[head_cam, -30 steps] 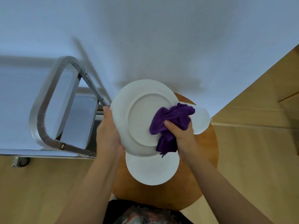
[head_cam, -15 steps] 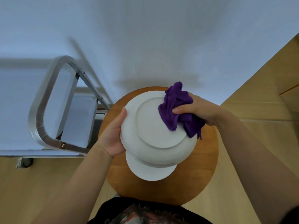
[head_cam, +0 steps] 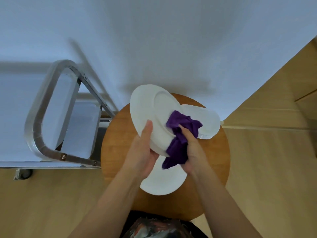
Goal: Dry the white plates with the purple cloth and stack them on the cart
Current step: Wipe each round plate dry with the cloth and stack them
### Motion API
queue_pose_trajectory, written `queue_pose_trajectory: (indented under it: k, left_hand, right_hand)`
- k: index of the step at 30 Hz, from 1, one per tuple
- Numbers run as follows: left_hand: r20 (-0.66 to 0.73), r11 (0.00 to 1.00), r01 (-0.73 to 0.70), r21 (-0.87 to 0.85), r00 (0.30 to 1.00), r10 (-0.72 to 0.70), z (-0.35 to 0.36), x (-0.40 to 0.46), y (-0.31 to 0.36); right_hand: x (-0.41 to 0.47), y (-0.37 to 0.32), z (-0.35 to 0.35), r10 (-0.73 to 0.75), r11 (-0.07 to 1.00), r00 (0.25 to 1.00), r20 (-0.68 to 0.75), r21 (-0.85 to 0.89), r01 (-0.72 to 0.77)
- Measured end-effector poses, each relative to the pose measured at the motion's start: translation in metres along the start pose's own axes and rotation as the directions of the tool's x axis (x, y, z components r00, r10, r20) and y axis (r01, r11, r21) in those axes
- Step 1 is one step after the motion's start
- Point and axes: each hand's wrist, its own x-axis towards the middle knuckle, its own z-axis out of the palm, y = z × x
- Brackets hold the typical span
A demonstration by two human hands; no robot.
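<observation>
The person's left hand [head_cam: 142,152] grips the lower left rim of a round white ceramic plate [head_cam: 147,115], thumb lying flat up the plate's face and the remaining fingers hidden behind it. The plate is held tilted, raised above a round brown wooden surface [head_cam: 118,134]. The right hand [head_cam: 190,150] holds a crumpled purple cloth [head_cam: 180,134], its fingers curled round the fabric, and presses it against the plate's lower right portion. The cloth covers part of the plate's recessed centre and hangs past its lower edge.

Two further white plates lie flat on the wooden surface. One [head_cam: 164,181] sits nearest the person, partly under the hands and the hanging cloth. The other [head_cam: 207,122] lies at the far right of the surface, partly behind the held plate and the cloth.

To the left stands a metal cart with a rounded tubular silver handle [head_cam: 42,107] and a pale grey shelf [head_cam: 82,127]; a caster [head_cam: 24,174] shows at its lower left corner. The cart stands just beside the wooden surface. A pale wall [head_cam: 154,40] fills the upper part of the view, and light wooden flooring [head_cam: 265,169] lies below and to the right.
</observation>
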Motion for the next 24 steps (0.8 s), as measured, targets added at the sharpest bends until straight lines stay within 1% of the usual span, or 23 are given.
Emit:
queue_pose_trajectory:
  k: [2,4,5,7,9,11,13,14,16,20,22,24]
  left_hand:
    - [0.065,0.999,0.032,-0.004,0.997,-0.032,-0.017,-0.003,0.012]
    - [0.120,0.993,0.113,-0.047,0.987,-0.106,-0.036,-0.001,0.025]
    - [0.128,0.983,0.167,-0.072,0.979,-0.156,-0.042,0.000,0.026]
    - [0.082,0.965,0.234,-0.117,0.971,-0.226,-0.047,0.003,0.024]
    - [0.038,0.958,0.234,-0.163,0.972,-0.231,-0.046,0.003,0.019]
    - [-0.014,0.965,0.195,-0.177,0.980,-0.200,-0.043,0.004,0.016]
    - [-0.080,0.981,0.131,-0.140,0.987,-0.143,-0.040,0.004,0.016]
    - [-0.090,0.985,0.109,-0.133,0.988,-0.121,-0.039,0.002,0.016]
    - [-0.107,0.990,0.088,-0.108,0.989,-0.100,-0.036,-0.002,0.016]
    - [-0.176,0.997,0.069,-0.031,0.982,-0.073,-0.025,-0.010,0.010]
    - [-0.220,0.999,0.046,-0.015,0.974,-0.048,-0.015,-0.010,0.004]
    - [-0.257,1.000,0.018,0.002,0.966,-0.017,-0.004,-0.009,-0.003]
  right_hand:
    - [0.002,-0.021,-0.012,0.013,0.997,1.000,0.005,-0.073,-0.013]
    - [0.003,-0.040,-0.027,0.007,0.963,0.997,0.072,-0.268,0.013]
    - [0.002,-0.048,-0.030,0.013,0.919,0.992,0.124,-0.392,0.037]
    - [0.004,-0.061,-0.028,0.041,0.805,0.976,0.213,-0.585,0.094]
    - [0.007,-0.068,-0.023,0.040,0.733,0.972,0.230,-0.668,0.128]
    - [0.010,-0.067,-0.020,-0.001,0.726,0.980,0.200,-0.674,0.138]
    - [0.012,-0.059,-0.019,-0.053,0.742,0.984,0.167,-0.654,0.151]
    - [0.012,-0.054,-0.019,-0.076,0.753,0.985,0.153,-0.639,0.157]
    - [0.009,-0.045,-0.019,-0.124,0.768,0.984,0.124,-0.616,0.175]
    - [0.009,-0.020,-0.019,-0.220,0.757,0.974,0.046,-0.622,0.200]
    - [0.009,-0.004,-0.019,-0.231,0.789,0.973,-0.004,-0.587,0.185]
    - [0.005,0.014,-0.017,-0.244,0.850,0.968,-0.066,-0.496,0.180]
